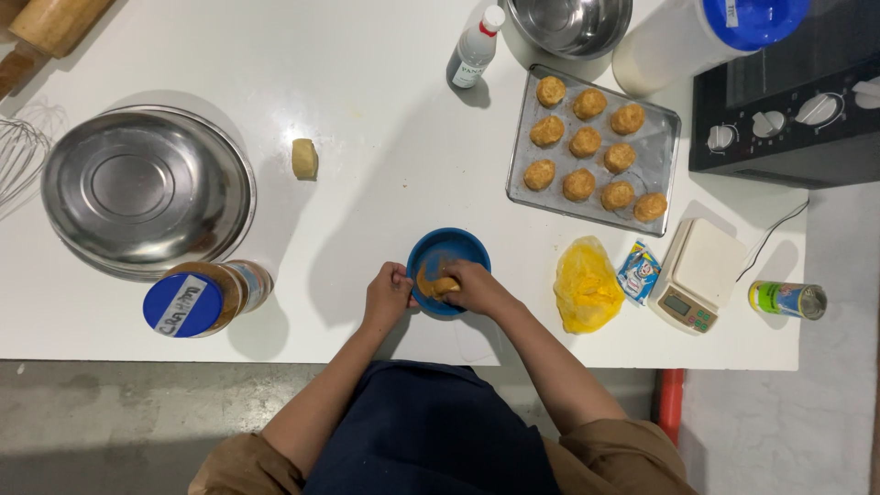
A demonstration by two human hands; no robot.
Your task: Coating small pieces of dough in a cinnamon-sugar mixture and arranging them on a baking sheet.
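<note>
Blue round plastic bowl [448, 266] sits near the front edge of the white table [385, 128], directly before the person, and both hands are on it. Left hand [388, 295] is curled closed on the bowl's left rim, fingers wrapped over the edge. Right hand [472, 285] reaches into the bowl from the right, fingers bent together around a small tan dough lump [444, 286] that lies in a brownish liquid at the bowl's bottom.

Containers noted:
- Rectangular metal baking tray [666, 156], behind and right of the bowl, carries ten golden-brown dough balls [584, 141] in three rows.
- Large round steel basin [147, 188], on the left, upside down.
- Second steel bowl [570, 23] at the rear edge, contents not discernible.
- Clear jar with a blue lid [197, 298], lying on its side in front of the basin, holds a brown substance.
- White canister with a blue lid [706, 32], at the rear right.
- Small white bottle with a red-and-white cap [477, 48], left of the rear bowl.
- Green tin can [786, 299] on its side at the far right.

Other items, one each: a loose yellow dough piece [304, 158], a crumpled yellow plastic bag [587, 286], a small blue sachet [638, 271], a white kitchen scale [698, 274], a black countertop oven [788, 110], a wire whisk [20, 156] and a wooden rolling pin [46, 32].
</note>
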